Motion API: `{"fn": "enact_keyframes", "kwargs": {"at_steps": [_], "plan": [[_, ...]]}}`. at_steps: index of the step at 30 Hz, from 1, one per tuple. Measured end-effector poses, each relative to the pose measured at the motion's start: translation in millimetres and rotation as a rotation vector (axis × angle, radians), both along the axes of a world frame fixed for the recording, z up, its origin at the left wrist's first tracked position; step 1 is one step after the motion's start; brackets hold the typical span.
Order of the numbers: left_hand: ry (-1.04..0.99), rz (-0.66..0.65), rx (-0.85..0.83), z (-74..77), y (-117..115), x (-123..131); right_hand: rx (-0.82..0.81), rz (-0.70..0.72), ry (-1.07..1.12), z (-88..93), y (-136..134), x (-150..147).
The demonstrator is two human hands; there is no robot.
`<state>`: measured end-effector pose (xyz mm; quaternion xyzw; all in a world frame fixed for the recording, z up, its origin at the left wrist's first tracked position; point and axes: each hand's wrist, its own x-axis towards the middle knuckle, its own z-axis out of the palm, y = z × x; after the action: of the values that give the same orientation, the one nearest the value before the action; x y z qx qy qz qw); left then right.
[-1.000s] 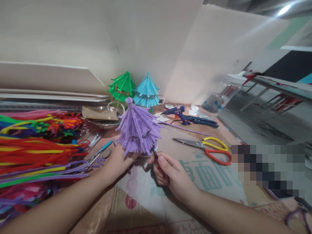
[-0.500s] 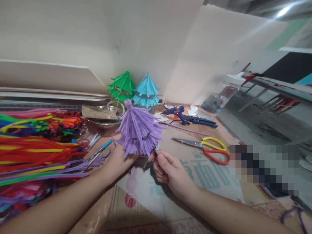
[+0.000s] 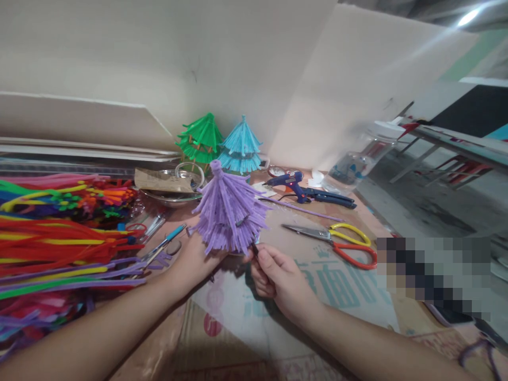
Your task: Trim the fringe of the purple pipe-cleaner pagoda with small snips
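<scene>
A purple two-tiered pipe-cleaner tree, shaped like a tiered roof, is in front of me. My left hand reaches under it from the left and supports it from below; its fingers are mostly hidden behind the purple strands. At the lower right edge of the tree, my right hand is closed, thumb against forefinger. It pinches a thin dark stick-like piece whose tip meets the purple fringe. What kind of piece this is I cannot make out. Printed cardboard lies beneath both hands.
Green and blue pipe-cleaner trees stand by the wall. Bundles of coloured pipe cleaners fill the left. On the right lie scissors, a glue gun, dark-handled pliers and a clear plastic jar. A metal bowl sits behind.
The purple tree has turned slightly and shifted a little to the right in view. Both hands keep nearly the same pose. The whole view has moved slightly.
</scene>
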<state>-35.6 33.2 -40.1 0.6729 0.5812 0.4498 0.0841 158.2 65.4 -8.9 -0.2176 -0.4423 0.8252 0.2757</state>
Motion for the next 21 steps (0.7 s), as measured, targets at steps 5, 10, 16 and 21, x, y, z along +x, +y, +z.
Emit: {"fn": "enact_keyframes", "kwargs": {"at_steps": [5, 10, 16, 21], "plan": [[0.012, 0.017, 0.003, -2.2, 0.0, -1.0, 0.005, 0.003, -0.009, 0.7, 0.4, -0.6], [0.001, 0.028, 0.004, 1.7, -0.4, 0.6, 0.016, -0.004, -0.009, -1.4, 0.2, -1.3], [-0.021, 0.0, -0.008, 9.6, -0.7, 2.1, 0.008, 0.006, 0.0, -2.6, 0.3, -0.3], [-0.027, 0.0, -0.014, 7.9, -0.4, 1.2, 0.0, 0.0, 0.004, -0.1, 0.0, 0.0]]}}
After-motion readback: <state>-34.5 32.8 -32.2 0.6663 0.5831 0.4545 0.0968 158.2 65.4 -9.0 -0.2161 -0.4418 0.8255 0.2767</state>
